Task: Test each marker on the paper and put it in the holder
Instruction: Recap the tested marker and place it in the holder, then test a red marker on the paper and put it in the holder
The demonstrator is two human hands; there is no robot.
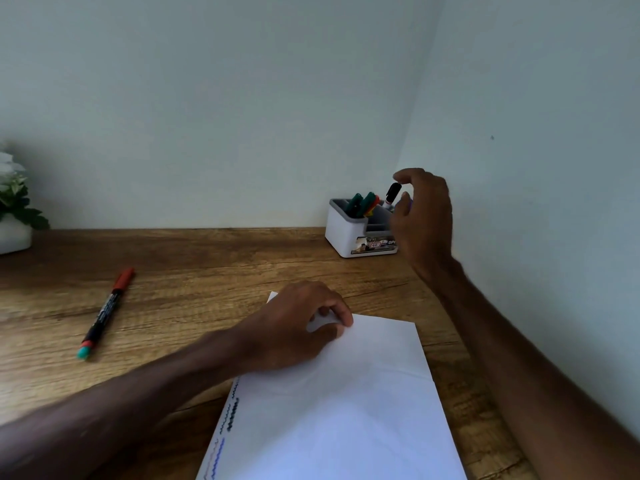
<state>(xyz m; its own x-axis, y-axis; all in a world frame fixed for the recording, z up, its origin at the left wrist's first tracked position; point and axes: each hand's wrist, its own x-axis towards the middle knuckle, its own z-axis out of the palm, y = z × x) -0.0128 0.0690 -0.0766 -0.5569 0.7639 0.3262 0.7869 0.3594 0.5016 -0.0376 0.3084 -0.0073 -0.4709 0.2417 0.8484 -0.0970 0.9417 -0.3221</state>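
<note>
Wooden desk [207, 265]: red marker [104, 313] lies far left, cap pointing away, nearer the left hand [298, 327] (loosely curled on the paper [346, 410]); right hand [426, 216] at the holder [343, 233], grip unclear.

Sticker [375, 244] on holder [343, 233] front: white "OP", rest hidden; red marker [105, 313] print unreadable.

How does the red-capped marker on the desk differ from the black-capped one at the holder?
The red-capped marker lies flat on the desk, untouched; the black-capped marker stands tilted in the holder, close under the right hand. Caps: red versus black. Both are capped.
</note>
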